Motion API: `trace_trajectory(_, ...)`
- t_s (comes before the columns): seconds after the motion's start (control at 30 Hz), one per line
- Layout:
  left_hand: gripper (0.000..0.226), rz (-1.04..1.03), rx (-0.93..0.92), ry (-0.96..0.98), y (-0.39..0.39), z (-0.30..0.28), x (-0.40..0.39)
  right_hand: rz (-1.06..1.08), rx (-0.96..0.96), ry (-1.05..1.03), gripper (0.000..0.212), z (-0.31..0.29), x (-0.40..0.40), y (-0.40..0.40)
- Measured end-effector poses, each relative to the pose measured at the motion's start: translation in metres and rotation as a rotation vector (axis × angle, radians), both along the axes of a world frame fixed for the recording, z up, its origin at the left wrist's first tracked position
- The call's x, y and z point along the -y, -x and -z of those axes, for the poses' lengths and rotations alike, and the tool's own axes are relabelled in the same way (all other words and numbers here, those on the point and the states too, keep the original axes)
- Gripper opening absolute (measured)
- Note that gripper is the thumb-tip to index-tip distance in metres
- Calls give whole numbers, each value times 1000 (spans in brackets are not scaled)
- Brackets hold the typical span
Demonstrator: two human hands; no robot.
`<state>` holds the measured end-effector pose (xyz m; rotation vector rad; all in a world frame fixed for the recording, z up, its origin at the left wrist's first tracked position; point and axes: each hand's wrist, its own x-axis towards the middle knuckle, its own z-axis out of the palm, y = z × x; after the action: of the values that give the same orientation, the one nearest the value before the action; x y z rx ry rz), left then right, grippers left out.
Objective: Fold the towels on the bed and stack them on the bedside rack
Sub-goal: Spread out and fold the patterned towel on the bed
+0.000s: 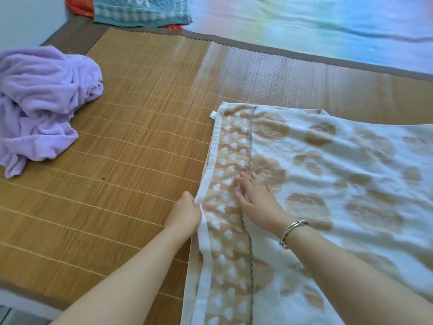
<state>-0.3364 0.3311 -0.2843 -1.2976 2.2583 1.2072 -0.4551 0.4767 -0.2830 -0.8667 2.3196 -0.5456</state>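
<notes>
The white towel with tan blotches and a heart-dotted border lies flat on the bamboo mat, at four o'clock. The left hand pinches its white edge, apparently doubled there; the right hand presses it with spread fingers.

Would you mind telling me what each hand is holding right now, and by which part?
The left hand pinches the white hem of the beige patterned towel at its left edge. The right hand holds nothing; it presses flat on the towel.
</notes>
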Motion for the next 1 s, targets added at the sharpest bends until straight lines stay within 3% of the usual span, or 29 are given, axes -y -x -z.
trace_trajectory(0.17, 37, -51, -1, -181, -17, -4, -17, -64, -84, -45, 51, 2, -13, -11)
trace_trajectory(0.3, 28, -4, 34, -365, -36, -13, -24, -104, -128, -39, 53, 8, -25, -20)
trace_trajectory(0.67, 25, 139, 36, -322, -37, 13, -13, -154, -297, -1, 57, 46, -38, -27)
trace_trajectory(0.77, 26, 74, -80, -295, -51, 14, -24, -146, -342, 37, 54, 36, -51, -44)
trace_trajectory(0.87, 25, 12, -171, -147, -70, 9, -46, -117, -372, 37, 51, 20, -83, -81)
trace_trajectory(1.0, 28, -49, -155, -80, -101, -2, -87, -161, -373, -63, 53, -18, -135, -131)
